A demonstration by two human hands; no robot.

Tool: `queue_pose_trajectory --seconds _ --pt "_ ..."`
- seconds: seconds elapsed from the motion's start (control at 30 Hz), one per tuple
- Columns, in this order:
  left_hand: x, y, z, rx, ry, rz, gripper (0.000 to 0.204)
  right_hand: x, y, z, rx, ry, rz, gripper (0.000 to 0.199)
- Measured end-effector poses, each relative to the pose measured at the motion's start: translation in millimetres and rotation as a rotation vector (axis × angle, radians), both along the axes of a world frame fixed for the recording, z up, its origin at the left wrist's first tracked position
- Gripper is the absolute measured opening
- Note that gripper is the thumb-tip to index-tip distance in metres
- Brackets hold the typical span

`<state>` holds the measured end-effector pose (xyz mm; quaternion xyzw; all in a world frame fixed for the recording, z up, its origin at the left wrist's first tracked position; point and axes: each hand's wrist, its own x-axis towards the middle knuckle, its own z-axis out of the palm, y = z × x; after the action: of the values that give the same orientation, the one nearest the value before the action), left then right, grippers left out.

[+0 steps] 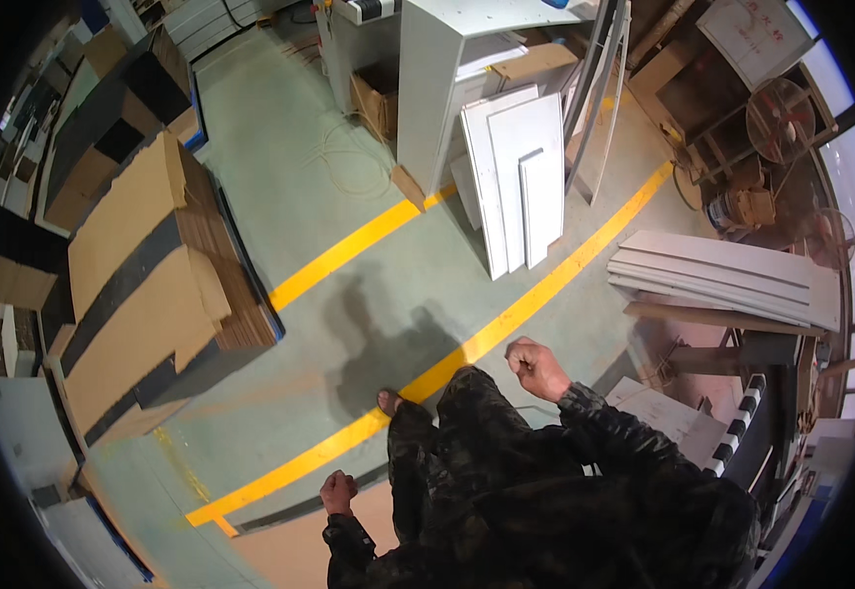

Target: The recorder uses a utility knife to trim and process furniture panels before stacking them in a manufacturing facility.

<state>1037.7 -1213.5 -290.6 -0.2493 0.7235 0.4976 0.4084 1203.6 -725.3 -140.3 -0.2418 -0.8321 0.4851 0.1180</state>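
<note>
My right hand [537, 370] is held out in front of my body above the floor, its fingers curled into a loose fist with nothing visible in it. Lower and to the left, my left hand [338, 492] hangs beside my leg, also closed, with nothing showing in it. Neither hand touches anything. Below the left hand lies a flat brown board [295, 540] on the floor. Closest to the right hand, on its right, is a pale flat panel [668, 414].
A tall stack of cardboard sheets [143, 285] stands at left. White panels [514, 182] lean against a white cabinet [427, 98] ahead. More white boards [722, 275] lie stacked at right, near a standing fan [779, 120]. Yellow lines [521, 309] cross the green floor.
</note>
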Motion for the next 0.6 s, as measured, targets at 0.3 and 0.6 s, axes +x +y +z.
queue_pose_trajectory --seconds 0.3,0.6 --pt "-197.5 176.4 21.9 0.171 0.036 -0.102 0.034 -134.0 102.4 -43.1 -0.088 0.044 -0.167 0.026" --pt "-359.9 356.3 65.1 0.359 0.171 -0.059 0.036 -469.7 249.5 -1.1 -0.196 0.237 0.14 0.02"
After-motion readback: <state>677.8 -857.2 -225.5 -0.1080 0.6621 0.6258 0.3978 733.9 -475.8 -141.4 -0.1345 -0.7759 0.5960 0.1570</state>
